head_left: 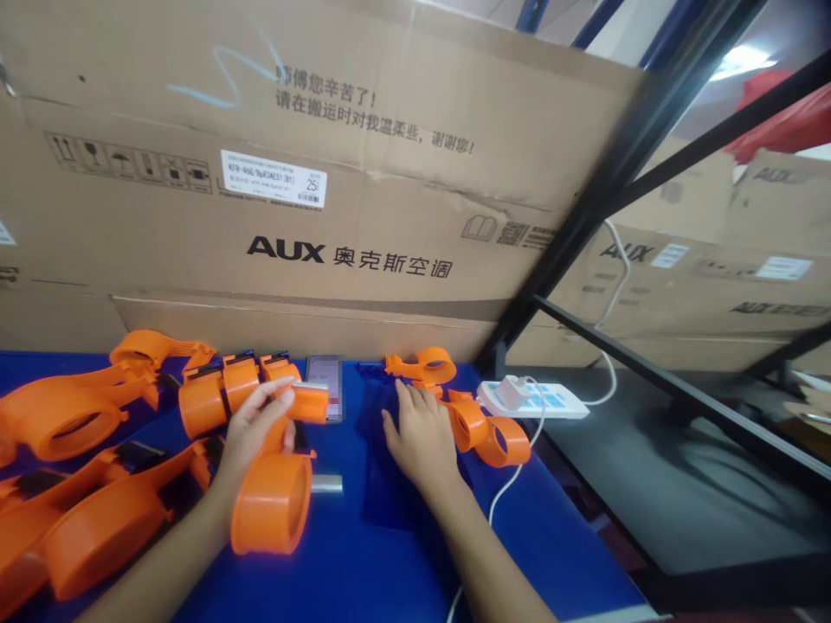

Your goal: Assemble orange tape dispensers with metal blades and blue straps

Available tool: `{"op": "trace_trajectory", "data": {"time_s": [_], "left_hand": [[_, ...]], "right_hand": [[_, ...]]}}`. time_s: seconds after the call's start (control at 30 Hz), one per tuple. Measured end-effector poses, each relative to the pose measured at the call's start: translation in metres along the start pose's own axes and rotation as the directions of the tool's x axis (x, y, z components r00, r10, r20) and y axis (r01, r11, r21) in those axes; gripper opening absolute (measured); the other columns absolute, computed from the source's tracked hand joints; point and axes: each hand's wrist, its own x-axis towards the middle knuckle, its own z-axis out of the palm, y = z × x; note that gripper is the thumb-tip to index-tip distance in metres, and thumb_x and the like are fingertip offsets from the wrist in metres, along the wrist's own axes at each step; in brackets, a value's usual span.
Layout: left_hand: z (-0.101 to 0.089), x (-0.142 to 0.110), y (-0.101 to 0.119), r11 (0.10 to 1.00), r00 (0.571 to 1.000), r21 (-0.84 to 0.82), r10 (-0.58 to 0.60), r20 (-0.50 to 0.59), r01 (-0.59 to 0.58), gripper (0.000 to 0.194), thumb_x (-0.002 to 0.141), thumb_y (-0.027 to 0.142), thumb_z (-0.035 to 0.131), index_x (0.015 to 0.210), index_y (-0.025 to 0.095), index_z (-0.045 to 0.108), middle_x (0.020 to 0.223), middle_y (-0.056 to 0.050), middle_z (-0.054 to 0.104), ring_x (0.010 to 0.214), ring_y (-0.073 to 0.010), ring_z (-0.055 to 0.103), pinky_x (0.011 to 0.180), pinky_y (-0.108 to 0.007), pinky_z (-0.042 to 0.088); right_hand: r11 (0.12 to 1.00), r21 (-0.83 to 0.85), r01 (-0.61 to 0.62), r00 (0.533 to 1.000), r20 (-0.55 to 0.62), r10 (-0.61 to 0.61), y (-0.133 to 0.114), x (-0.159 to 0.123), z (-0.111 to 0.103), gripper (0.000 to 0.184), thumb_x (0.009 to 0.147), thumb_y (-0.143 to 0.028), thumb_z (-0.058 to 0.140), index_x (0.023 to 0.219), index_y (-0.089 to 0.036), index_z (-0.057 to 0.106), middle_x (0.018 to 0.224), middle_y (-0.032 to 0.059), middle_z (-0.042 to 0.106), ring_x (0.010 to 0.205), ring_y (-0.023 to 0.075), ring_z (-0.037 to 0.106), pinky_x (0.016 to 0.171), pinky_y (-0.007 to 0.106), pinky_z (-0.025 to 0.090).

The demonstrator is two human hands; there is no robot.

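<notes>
My left hand (252,428) is closed around the neck of an orange plastic tape dispenser (276,484), holding it above the blue table (389,554); its round hub points toward me. My right hand (421,433) lies flat with fingers stretched out on a dark blue cloth (383,484), next to small orange ring parts (486,428) on its right. Another orange ring part (432,363) sits just beyond its fingertips.
Several orange dispensers (78,415) lie at the left of the table. A phone (325,385) lies at the back centre. A white power strip (536,400) with a plugged charger and cable sits at right. Large cardboard boxes (292,173) stand behind; a black metal frame (649,372) is right.
</notes>
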Motion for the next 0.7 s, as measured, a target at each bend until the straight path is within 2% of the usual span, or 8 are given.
{"op": "trace_trajectory", "data": {"time_s": [0.13, 0.27, 0.43, 0.6, 0.7], "left_hand": [[0.001, -0.001, -0.001, 1.000, 1.000, 0.009, -0.017, 0.017, 0.017, 0.064, 0.080, 0.051, 0.077, 0.131, 0.018, 0.059, 0.046, 0.005, 0.059, 0.039, -0.0146, 0.053, 0.046, -0.025, 0.046], [-0.001, 0.002, -0.001, 0.999, 0.999, 0.001, -0.045, 0.007, 0.045, 0.067, 0.075, 0.050, 0.081, 0.130, 0.019, 0.060, 0.047, 0.005, 0.059, 0.039, -0.0162, 0.055, 0.044, -0.026, 0.046], [-0.002, 0.004, -0.001, 0.999, 0.999, 0.010, -0.033, 0.009, 0.032, 0.066, 0.075, 0.051, 0.081, 0.128, 0.018, 0.061, 0.047, 0.004, 0.060, 0.039, -0.0164, 0.055, 0.044, -0.027, 0.047], [-0.002, 0.004, -0.002, 1.000, 0.999, 0.027, -0.017, 0.035, 0.016, 0.067, 0.077, 0.050, 0.080, 0.131, 0.017, 0.059, 0.047, 0.003, 0.060, 0.040, -0.0166, 0.055, 0.044, -0.026, 0.046], [-0.002, 0.003, -0.001, 0.999, 0.999, 0.026, -0.030, 0.033, 0.029, 0.068, 0.076, 0.050, 0.081, 0.131, 0.017, 0.059, 0.048, 0.004, 0.060, 0.039, -0.0163, 0.056, 0.044, -0.026, 0.046]], "right_hand": [[0.997, -0.082, 0.011, 0.998, 0.059, -0.006, 0.004, 0.001, 0.009, 0.054, 0.098, -0.039, 0.052, 0.144, -0.011, 0.056, 0.147, 0.0220, 0.055, 0.140, 0.0382, 0.041, 0.109, 0.049, 0.033], [0.994, -0.061, 0.089, 0.990, 0.113, -0.081, -0.003, -0.007, 0.013, 0.046, 0.099, -0.044, 0.051, 0.135, -0.021, 0.067, 0.151, 0.0194, 0.052, 0.141, 0.0399, 0.039, 0.110, 0.052, 0.031], [0.994, -0.020, 0.112, 0.989, 0.098, -0.109, -0.004, -0.009, 0.011, 0.041, 0.101, -0.044, 0.049, 0.133, -0.030, 0.069, 0.154, 0.0151, 0.050, 0.140, 0.0394, 0.040, 0.109, 0.054, 0.031], [0.995, -0.091, 0.033, 0.998, 0.055, -0.028, 0.002, -0.001, 0.010, 0.047, 0.100, -0.043, 0.049, 0.141, -0.023, 0.062, 0.152, 0.0188, 0.051, 0.137, 0.0399, 0.042, 0.107, 0.052, 0.033], [0.993, -0.119, 0.011, 0.998, 0.065, -0.003, 0.005, 0.001, 0.011, 0.048, 0.099, -0.045, 0.051, 0.138, -0.021, 0.065, 0.149, 0.0216, 0.052, 0.136, 0.0417, 0.042, 0.105, 0.052, 0.033]]}}
